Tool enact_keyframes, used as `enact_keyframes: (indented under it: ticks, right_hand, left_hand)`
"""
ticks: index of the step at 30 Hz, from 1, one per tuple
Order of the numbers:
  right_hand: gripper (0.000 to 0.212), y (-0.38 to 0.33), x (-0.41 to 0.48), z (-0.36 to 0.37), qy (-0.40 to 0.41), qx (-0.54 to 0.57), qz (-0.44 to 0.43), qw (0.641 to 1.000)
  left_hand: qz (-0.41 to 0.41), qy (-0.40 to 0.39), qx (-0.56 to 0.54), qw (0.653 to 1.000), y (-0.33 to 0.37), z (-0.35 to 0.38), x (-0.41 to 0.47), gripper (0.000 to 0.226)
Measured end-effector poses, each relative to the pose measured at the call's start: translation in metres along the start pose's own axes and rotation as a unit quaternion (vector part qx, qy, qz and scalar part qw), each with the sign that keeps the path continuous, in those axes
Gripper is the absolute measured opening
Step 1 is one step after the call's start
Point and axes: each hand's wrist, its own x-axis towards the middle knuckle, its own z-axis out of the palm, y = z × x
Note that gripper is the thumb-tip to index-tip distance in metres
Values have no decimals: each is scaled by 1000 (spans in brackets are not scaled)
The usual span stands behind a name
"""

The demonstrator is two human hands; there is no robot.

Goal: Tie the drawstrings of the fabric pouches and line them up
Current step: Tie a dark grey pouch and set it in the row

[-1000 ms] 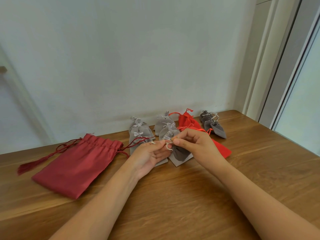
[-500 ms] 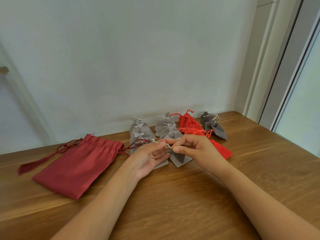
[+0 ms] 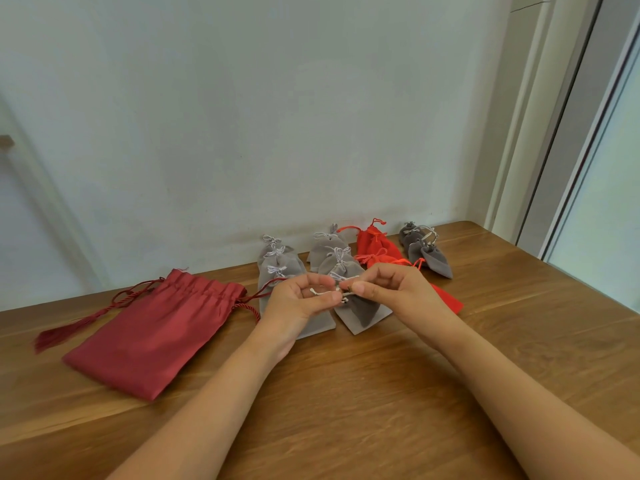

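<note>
Over dark grey pouch [image 3: 367, 311]: left hand [image 3: 298, 304], right hand [image 3: 398, 289] fingers [image 3: 358, 289] pinch drawstring [image 3: 322, 292]; knot indistinct.

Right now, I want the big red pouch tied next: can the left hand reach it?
Probably yes, once freed: the left hand pinches the cord of the grey pouch, and the big red pouch lies uncovered on the table just beside it.
</note>
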Motion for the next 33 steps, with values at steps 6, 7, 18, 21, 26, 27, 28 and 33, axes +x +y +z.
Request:
enact_keyframes:
  ticks: [6,7,18,21,26,27,28,33]
  right_hand:
    - [23,8,0,3,48,-218,1,975]
    - [29,7,1,3,54,-249,1,967]
    - [33,19,5,4,-16,-245,25,969]
    - [30,20,5,5,-36,-220,39,974]
    - [14,8,4,5,-10,-139,46,989]
    - [21,7,4,4,5,-119,55,991]
    - [22,7,5,4,20,-105,64,992]
    - [15,7,4,6,73,-74,75,992]
  left_hand:
    - [60,19,69,996,-3,3,1,21]
    - [71,27,77,994,-3,4,1,23]
    - [124,34,175,976,-16,6,3,25]
    - [124,21,212,969,-20,6,4,28]
    - [154,22,241,958,-15,4,3,29]
    - [157,17,246,956,-15,5,2,27]
    - [159,14,248,956,-14,6,1,26]
    - [166,30,239,956,-13,7,-1,14]
